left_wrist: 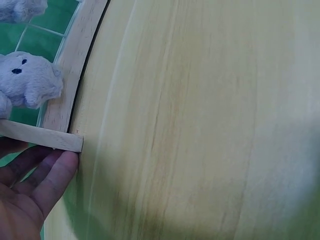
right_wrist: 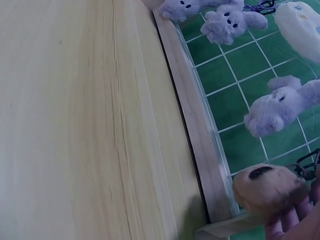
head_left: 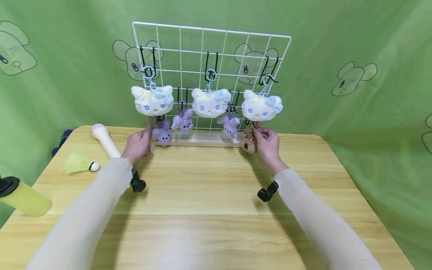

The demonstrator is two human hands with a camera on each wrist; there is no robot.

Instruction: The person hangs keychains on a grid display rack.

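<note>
At the far edge of the wooden desk (head_left: 209, 187), a white wire grid panel (head_left: 210, 52) stands in a wooden base (head_left: 202, 141). The left hand (head_left: 137, 144) rests against the base's left foot (left_wrist: 45, 137), fingers (left_wrist: 55, 180) straight. The right hand (head_left: 268, 144) pinches the ring of a brown plush keychain (head_left: 249, 144) at the panel's lower right corner, just above the base. White cat-face plushes (head_left: 210, 103) and purple bunny plushes (head_left: 183, 122) hang from black hooks (head_left: 210, 65).
</note>
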